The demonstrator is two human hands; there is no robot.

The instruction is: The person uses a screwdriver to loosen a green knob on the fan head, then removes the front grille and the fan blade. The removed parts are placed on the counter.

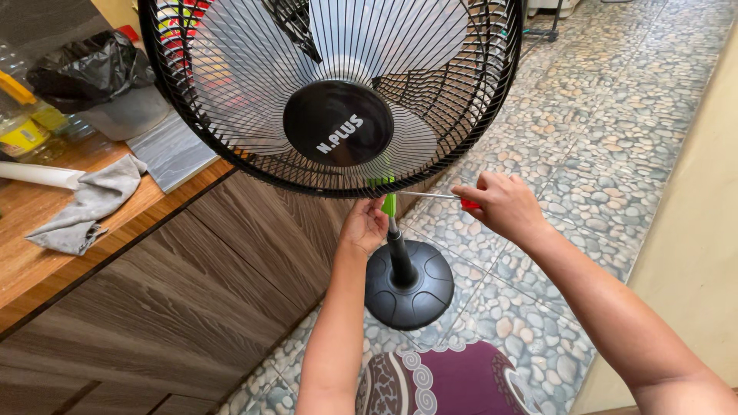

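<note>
Black wire guards the fan [330,92], which stands on a round black base [409,286] on the pebble-patterned floor [600,115], its cage just above both hands. Just under the cage's lower rim the left hand [364,226] is curled around the green collar [389,203] at the top of the pole, while the right hand [500,204] is closed on a red-handled screwdriver [438,197] whose shaft points towards that collar. Left of the hands, a wooden surface [31,261] carries a grey cloth [88,204] and a bin with a black bag [96,77].
</note>
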